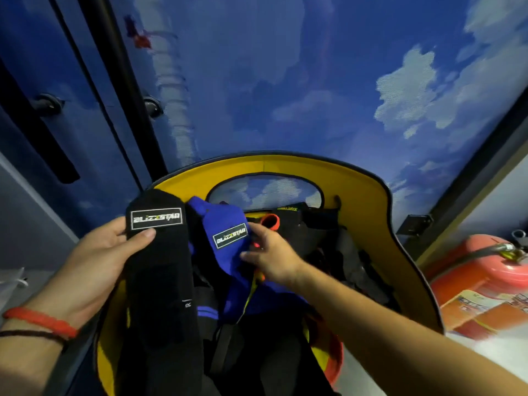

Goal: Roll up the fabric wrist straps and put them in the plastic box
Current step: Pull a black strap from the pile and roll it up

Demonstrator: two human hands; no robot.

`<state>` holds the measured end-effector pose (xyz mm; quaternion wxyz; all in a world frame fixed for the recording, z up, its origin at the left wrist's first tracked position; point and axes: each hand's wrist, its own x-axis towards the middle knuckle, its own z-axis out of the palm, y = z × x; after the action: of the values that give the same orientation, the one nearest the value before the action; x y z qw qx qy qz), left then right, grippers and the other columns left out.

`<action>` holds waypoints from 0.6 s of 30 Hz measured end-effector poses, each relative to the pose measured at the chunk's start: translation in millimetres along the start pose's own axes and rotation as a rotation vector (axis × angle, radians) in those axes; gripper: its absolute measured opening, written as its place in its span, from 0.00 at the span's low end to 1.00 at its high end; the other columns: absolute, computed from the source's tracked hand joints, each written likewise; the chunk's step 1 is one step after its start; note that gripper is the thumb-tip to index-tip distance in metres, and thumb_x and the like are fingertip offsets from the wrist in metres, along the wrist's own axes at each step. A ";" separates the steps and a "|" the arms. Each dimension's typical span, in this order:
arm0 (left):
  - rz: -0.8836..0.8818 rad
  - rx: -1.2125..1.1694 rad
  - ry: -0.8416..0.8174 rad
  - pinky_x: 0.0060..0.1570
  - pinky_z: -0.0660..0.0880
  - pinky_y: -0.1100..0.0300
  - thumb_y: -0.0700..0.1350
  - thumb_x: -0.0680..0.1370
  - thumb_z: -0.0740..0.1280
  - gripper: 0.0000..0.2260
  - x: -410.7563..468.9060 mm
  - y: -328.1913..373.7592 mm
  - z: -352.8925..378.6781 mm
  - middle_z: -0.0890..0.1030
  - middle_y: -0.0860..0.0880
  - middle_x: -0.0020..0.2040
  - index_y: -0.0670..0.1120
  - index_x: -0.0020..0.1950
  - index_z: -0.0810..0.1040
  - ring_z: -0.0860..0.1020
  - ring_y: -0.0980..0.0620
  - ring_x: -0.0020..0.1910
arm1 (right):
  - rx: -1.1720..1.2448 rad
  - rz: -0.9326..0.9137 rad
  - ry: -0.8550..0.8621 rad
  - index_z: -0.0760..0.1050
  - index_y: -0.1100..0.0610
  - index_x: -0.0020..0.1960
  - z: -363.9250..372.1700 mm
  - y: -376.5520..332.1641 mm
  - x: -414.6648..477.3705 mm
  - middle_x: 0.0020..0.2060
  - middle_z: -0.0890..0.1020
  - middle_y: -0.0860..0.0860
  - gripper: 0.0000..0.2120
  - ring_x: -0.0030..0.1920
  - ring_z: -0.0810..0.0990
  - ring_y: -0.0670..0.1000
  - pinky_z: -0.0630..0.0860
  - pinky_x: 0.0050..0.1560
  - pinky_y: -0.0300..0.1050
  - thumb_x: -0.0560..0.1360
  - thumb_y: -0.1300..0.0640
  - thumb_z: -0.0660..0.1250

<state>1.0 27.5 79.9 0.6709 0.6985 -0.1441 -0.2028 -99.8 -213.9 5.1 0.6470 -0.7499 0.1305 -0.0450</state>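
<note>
A red band (40, 321) is worn at the wrist of the left hand (97, 261), by which a black strap (160, 267) is gripped, thumb pressed below its label. A blue strap (225, 238) is pinched by the fingers (251, 254) of the right hand (274, 261), over the yellow-lined container (371, 201).

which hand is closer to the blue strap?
Right. The right hand pinches the blue strap beside its label; the left hand grips the black strap, left of the blue one.

The long black fabric strap (158, 267) bears a white-bordered black label, the royal-blue fabric strap (221, 218) bears its twin, the curved yellow-lined container (368, 201) shows a dark rim, and the printed backdrop panel (314, 81) reads blue with white clouds.
</note>
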 end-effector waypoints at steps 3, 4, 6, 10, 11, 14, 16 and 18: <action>0.005 -0.003 -0.002 0.52 0.81 0.56 0.41 0.74 0.67 0.17 5.0 -3.9 3.8 0.86 0.44 0.52 0.45 0.62 0.80 0.85 0.47 0.51 | -0.215 -0.054 -0.031 0.63 0.54 0.75 2.8 16.1 2.4 0.69 0.74 0.48 0.36 0.71 0.71 0.47 0.66 0.74 0.46 0.72 0.69 0.73; 0.003 -0.005 -0.012 0.53 0.80 0.56 0.39 0.75 0.67 0.16 5.7 -5.7 6.1 0.86 0.43 0.52 0.44 0.63 0.80 0.85 0.46 0.51 | -0.287 -0.058 -0.044 0.62 0.55 0.77 1.3 19.2 3.1 0.71 0.72 0.50 0.38 0.72 0.70 0.50 0.65 0.76 0.51 0.71 0.66 0.74; 0.005 0.005 -0.028 0.54 0.80 0.55 0.37 0.78 0.65 0.14 9.0 -10.3 9.1 0.86 0.43 0.54 0.44 0.63 0.79 0.85 0.46 0.52 | -0.451 -0.076 -0.045 0.61 0.57 0.77 -2.7 20.3 4.7 0.72 0.69 0.54 0.40 0.74 0.67 0.54 0.64 0.76 0.56 0.70 0.62 0.76; -0.011 0.017 -0.085 0.54 0.80 0.53 0.39 0.77 0.66 0.16 11.7 -16.1 17.0 0.86 0.42 0.55 0.44 0.65 0.79 0.85 0.45 0.54 | -0.492 -0.134 0.131 0.65 0.62 0.76 -14.7 14.1 -2.7 0.73 0.68 0.58 0.34 0.75 0.64 0.57 0.59 0.78 0.47 0.72 0.65 0.72; -0.008 0.022 -0.092 0.53 0.81 0.54 0.40 0.76 0.67 0.16 12.8 -17.1 19.0 0.86 0.43 0.54 0.45 0.64 0.79 0.85 0.45 0.54 | -0.516 -0.137 0.227 0.66 0.62 0.75 -19.9 14.2 -5.7 0.75 0.67 0.58 0.32 0.76 0.63 0.57 0.57 0.77 0.46 0.73 0.64 0.71; 0.002 0.026 -0.094 0.46 0.83 0.59 0.47 0.70 0.73 0.17 14.0 -18.5 23.7 0.86 0.43 0.53 0.48 0.58 0.83 0.86 0.46 0.50 | -0.715 -0.082 0.384 0.70 0.59 0.73 -35.6 21.0 -18.4 0.75 0.66 0.55 0.23 0.73 0.65 0.59 0.66 0.73 0.51 0.78 0.58 0.65; 0.008 0.044 -0.126 0.43 0.82 0.60 0.57 0.60 0.81 0.27 13.0 -18.2 28.2 0.86 0.43 0.52 0.51 0.56 0.84 0.86 0.47 0.49 | -0.884 0.019 0.229 0.74 0.58 0.67 -37.9 30.0 -26.6 0.75 0.62 0.55 0.17 0.70 0.67 0.62 0.71 0.67 0.56 0.81 0.52 0.62; 0.008 0.059 -0.126 0.42 0.83 0.60 0.58 0.58 0.81 0.26 13.6 -19.9 31.7 0.87 0.44 0.50 0.53 0.54 0.85 0.86 0.46 0.50 | -0.921 0.138 0.074 0.72 0.58 0.67 -31.3 38.4 -33.6 0.79 0.53 0.60 0.18 0.71 0.66 0.66 0.69 0.70 0.58 0.83 0.48 0.58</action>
<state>-3.6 -5.6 58.4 0.6406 0.7032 -0.1946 -0.2392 -144.8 -240.3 -24.2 0.2431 -0.9465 0.2094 0.0341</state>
